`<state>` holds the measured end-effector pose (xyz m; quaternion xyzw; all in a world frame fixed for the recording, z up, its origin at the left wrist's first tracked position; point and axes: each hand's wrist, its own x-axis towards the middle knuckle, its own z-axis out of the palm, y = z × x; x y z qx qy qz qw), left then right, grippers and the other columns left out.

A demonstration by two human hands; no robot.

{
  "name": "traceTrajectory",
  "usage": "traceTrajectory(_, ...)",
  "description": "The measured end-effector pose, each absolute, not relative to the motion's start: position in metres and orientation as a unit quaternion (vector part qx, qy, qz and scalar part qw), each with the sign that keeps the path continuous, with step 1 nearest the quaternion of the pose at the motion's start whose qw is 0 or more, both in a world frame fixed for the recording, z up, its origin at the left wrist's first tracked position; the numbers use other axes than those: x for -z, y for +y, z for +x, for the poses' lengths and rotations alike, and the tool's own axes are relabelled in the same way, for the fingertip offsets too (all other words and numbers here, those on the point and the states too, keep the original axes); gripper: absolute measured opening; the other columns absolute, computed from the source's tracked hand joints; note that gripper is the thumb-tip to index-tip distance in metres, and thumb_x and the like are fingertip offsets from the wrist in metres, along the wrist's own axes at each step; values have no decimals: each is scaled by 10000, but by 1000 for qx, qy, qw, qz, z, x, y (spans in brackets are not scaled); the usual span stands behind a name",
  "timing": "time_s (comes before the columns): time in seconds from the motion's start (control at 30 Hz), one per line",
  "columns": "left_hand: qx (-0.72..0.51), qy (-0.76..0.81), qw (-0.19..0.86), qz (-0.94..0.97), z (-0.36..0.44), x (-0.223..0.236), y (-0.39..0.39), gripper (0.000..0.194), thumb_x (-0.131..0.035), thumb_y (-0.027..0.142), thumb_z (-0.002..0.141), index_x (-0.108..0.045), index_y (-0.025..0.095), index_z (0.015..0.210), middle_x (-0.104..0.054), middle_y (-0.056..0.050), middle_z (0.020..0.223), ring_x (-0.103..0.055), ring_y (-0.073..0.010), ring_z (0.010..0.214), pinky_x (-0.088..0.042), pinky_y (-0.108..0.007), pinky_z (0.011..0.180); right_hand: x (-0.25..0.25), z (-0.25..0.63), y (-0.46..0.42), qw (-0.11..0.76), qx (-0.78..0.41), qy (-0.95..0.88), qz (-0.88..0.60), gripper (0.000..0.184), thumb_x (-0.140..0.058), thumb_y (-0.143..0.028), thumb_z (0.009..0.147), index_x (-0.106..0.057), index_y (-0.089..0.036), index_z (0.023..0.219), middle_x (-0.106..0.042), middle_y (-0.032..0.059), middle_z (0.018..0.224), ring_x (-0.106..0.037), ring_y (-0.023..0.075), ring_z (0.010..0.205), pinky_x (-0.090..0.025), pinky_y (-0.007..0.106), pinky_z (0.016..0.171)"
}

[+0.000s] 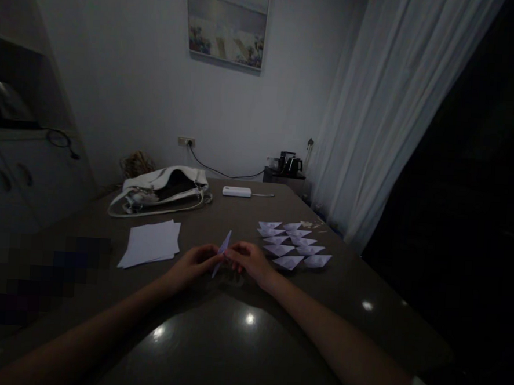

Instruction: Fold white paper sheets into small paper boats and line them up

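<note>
Between my two hands, just above the dark table, is a white paper boat (225,244) seen almost edge-on, its long points showing above and below the fingers. My left hand (197,263) pinches it from the left side. From the right, my right hand (249,259) grips the same piece, its fingers curled and partly in shadow. Several folded paper boats (278,249) stand in two rows to the right of my right hand. A loose stack of white paper sheets (151,244) lies to the left of my left hand.
A white handbag (170,184) with its strap lies at the table's back left. Behind my hands rests a white power bank (236,192) with a short cable. Small paper scraps (311,225) lie beyond the boats. A black kettle (292,164) stands past the far edge, near the curtain (371,95).
</note>
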<state>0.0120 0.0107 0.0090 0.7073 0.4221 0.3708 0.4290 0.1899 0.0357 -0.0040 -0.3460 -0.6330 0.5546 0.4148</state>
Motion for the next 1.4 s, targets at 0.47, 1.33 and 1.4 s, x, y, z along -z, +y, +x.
traceTrajectory(0.47, -452, 400, 220, 766, 7, -3, 10, 135, -545, 260, 812, -565, 170, 910, -595, -38, 897, -599, -163, 760, -505, -284, 662, 7, 190, 40, 424, -551, -626, -354, 313, -672, -447, 701, -585, -147, 714, -503, -48, 529, -445, 68, 432, -312, 191, 412)
traceTrajectory(1.33, -447, 454, 317, 703, 5, -2, 15, 300, -575, 349, 724, -579, 151, 949, -618, -51, 825, -611, -200, 744, -525, -287, 585, 0, 193, 34, 400, -602, -610, -326, 280, -684, -370, 652, -672, -141, 813, -581, -19, 656, -458, 63, 507, -349, 207, 500)
traceTrajectory(1.4, -451, 444, 311, 709, 5, -1, 16, 295, -599, 338, 709, -592, 152, 938, -624, -54, 847, -618, -208, 775, -535, -309, 629, 0, 193, 34, 401, -609, -604, -322, 280, -685, -362, 649, -670, -141, 820, -561, -31, 613, -451, 61, 495, -331, 205, 490)
